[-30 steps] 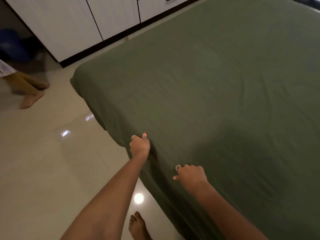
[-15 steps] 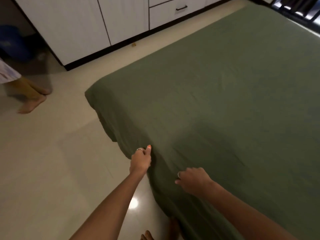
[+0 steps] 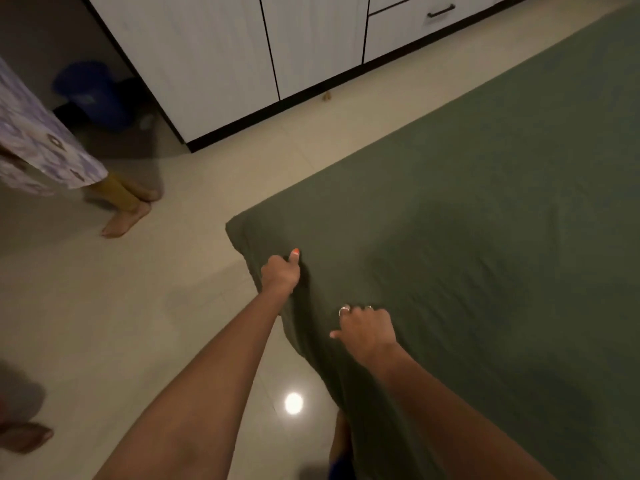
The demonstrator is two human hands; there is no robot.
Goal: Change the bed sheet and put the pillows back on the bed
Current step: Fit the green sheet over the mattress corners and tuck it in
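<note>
A dark green bed sheet (image 3: 467, 237) covers the bed and fills the right side of the head view, its near corner hanging over the mattress edge. My left hand (image 3: 281, 274) grips the sheet at that edge close to the corner, thumb up on top. My right hand (image 3: 366, 332) grips a fold of the same sheet a little nearer to me, fingers curled into the cloth. No pillows are in view.
Beige tiled floor (image 3: 121, 323) lies left of the bed. White wardrobe doors and drawers (image 3: 242, 57) line the far side. Another person's legs and patterned garment (image 3: 45, 147) stand at the left. A blue bucket (image 3: 91, 95) sits in the dark corner.
Both hands have slid along the bed's edge toward the near corner while holding the sheet. The view has swung left, showing more floor and the other person.
</note>
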